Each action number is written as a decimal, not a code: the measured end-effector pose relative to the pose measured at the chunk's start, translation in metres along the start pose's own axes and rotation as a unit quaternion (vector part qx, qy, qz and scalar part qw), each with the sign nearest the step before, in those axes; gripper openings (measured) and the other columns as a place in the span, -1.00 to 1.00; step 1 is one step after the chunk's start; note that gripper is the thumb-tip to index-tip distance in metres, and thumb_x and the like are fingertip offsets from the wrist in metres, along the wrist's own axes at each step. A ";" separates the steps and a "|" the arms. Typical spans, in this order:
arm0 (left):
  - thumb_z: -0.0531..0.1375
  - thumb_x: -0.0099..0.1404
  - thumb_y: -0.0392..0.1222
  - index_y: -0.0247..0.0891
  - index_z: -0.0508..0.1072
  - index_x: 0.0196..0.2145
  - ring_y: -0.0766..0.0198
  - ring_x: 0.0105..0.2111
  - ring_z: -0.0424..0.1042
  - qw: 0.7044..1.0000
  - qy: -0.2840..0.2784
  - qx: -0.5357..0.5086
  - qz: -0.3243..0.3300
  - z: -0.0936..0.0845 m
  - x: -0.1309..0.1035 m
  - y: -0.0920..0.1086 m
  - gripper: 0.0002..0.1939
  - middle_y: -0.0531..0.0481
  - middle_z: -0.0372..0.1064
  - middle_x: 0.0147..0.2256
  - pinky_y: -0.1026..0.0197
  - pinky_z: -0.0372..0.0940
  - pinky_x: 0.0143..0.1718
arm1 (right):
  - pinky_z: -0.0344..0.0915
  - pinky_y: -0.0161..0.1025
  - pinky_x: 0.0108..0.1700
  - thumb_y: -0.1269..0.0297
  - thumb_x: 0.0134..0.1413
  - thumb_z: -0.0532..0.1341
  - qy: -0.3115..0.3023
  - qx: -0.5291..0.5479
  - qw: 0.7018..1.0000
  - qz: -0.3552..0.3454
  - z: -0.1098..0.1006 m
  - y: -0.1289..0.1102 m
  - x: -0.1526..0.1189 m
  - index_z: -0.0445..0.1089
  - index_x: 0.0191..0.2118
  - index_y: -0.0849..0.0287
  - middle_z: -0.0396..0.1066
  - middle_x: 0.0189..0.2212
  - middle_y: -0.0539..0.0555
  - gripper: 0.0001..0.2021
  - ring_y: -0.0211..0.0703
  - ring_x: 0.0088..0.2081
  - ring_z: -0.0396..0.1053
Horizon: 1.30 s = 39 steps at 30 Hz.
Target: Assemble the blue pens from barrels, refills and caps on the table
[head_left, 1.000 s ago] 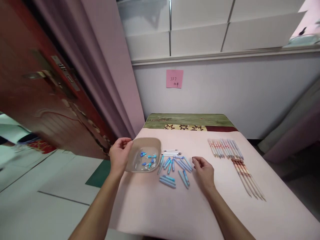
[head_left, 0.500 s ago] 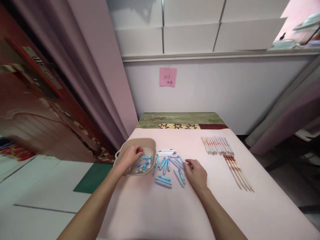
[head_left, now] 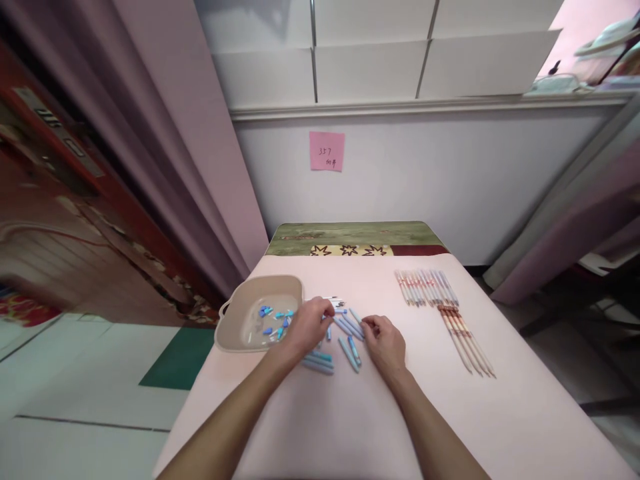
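Left grip (head_left: 313, 323): has moved from the basin (head_left: 234, 323) to over the blue pens (head_left: 353, 326), fingers curled; can't tell what's held.
Right grip (head_left: 383, 340): half-closed, hold unclear.
Blue pens: beneath left grip and between both.

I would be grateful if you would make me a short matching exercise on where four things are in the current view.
Things
1. Tub
2. Pink note
3. Left hand
4. Upper row of pens

Places
A. Stuck to the wall behind the table
B. Toward the right side of the table, beyond the right hand
C. At the left side of the table, with small blue pieces inside
D. Between the thing in C and the right hand

Right pairs: 1-C, 2-A, 3-D, 4-B
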<state>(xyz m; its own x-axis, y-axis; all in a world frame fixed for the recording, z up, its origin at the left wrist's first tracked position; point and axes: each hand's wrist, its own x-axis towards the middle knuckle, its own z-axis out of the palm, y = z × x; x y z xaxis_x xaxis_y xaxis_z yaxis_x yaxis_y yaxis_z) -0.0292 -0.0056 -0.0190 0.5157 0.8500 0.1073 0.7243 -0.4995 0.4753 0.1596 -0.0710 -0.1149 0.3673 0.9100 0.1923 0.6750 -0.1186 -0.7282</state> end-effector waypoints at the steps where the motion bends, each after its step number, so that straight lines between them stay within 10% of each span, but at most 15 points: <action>1: 0.15 0.16 -0.38 -0.22 0.46 -0.40 0.22 -0.27 0.39 1.000 -0.013 0.003 0.002 0.013 0.002 0.004 -0.87 -0.03 0.44 -0.34 0.24 0.20 -0.21 | 0.20 -0.28 -0.34 0.17 0.09 0.13 -0.001 0.009 1.000 -0.006 -0.001 0.001 0.000 0.47 -0.34 0.06 0.43 -0.39 0.00 -0.81 -0.18 -0.39 0.37; 5: 0.11 0.18 -0.43 -0.24 0.45 -0.36 0.20 -0.25 0.39 0.999 -0.012 0.027 -0.029 0.044 0.008 0.008 -0.83 -0.07 0.43 -0.32 0.23 0.20 -0.20 | 0.21 -0.27 -0.32 0.19 0.07 0.13 0.008 0.032 0.999 -0.007 -0.005 0.006 0.001 0.45 -0.30 0.09 0.43 -0.39 0.00 -0.82 -0.19 -0.41 0.36; 11: 0.00 0.28 -0.40 -0.27 0.43 -0.26 0.15 -0.21 0.37 0.992 0.022 0.083 -0.092 0.035 0.024 0.006 -0.77 -0.16 0.37 -0.24 0.17 0.16 -0.19 | 0.17 -0.26 -0.34 0.12 0.08 0.15 0.008 0.004 1.000 0.001 -0.006 0.004 0.004 0.44 -0.32 0.08 0.43 -0.39 0.01 -0.81 -0.14 -0.35 0.38; 23: 0.18 0.04 -0.46 -0.25 0.49 -0.43 0.11 -0.20 0.42 0.989 -0.102 0.069 -0.077 0.050 0.062 0.008 -0.83 -0.14 0.44 -0.27 0.16 0.20 -0.17 | 0.25 -0.24 -0.28 0.16 0.09 0.12 0.013 0.064 0.998 0.011 -0.010 0.010 0.007 0.46 -0.36 0.11 0.44 -0.41 0.05 -0.79 -0.12 -0.37 0.38; 31: 0.20 0.10 -0.35 -0.23 0.47 -0.38 0.14 -0.16 0.41 0.989 -0.011 -0.115 -0.089 0.037 0.048 0.003 -0.90 -0.08 0.45 -0.27 0.13 0.23 -0.08 | 0.27 -0.23 -0.28 0.11 0.09 0.12 0.021 0.086 0.996 0.013 -0.010 0.010 0.008 0.47 -0.36 0.11 0.46 -0.40 0.05 -0.76 -0.14 -0.41 0.37; 36: 0.05 0.31 -0.08 -0.33 0.39 -0.18 0.20 -0.30 0.49 0.945 0.022 -0.302 -0.123 0.038 0.020 0.017 -0.72 -0.18 0.50 -0.28 0.16 0.37 -0.26 | 0.28 -0.26 -0.37 0.07 0.08 0.15 0.046 0.192 0.980 0.021 -0.012 0.005 0.007 0.48 -0.33 0.15 0.47 -0.43 0.04 -0.73 -0.23 -0.54 0.29; 39: 0.22 0.17 -0.05 -0.33 0.39 -0.26 0.22 -0.34 0.50 0.821 0.038 -0.535 -0.196 0.045 0.006 0.023 -0.71 -0.17 0.50 -0.31 0.13 0.39 -0.25 | 0.26 -0.31 -0.48 0.04 0.08 0.18 0.022 0.293 0.956 0.024 -0.012 -0.003 0.003 0.47 -0.30 0.18 0.44 -0.50 0.02 -0.71 -0.26 -0.58 0.26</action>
<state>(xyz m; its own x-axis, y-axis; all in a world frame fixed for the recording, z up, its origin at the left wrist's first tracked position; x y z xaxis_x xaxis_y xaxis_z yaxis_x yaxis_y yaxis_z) 0.0107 -0.0198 -0.0470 0.2796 0.9387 -0.2016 -0.0093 0.2126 0.9771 0.1665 -0.0728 -0.1043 0.4238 0.8900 0.1680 0.1883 0.0948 -0.9775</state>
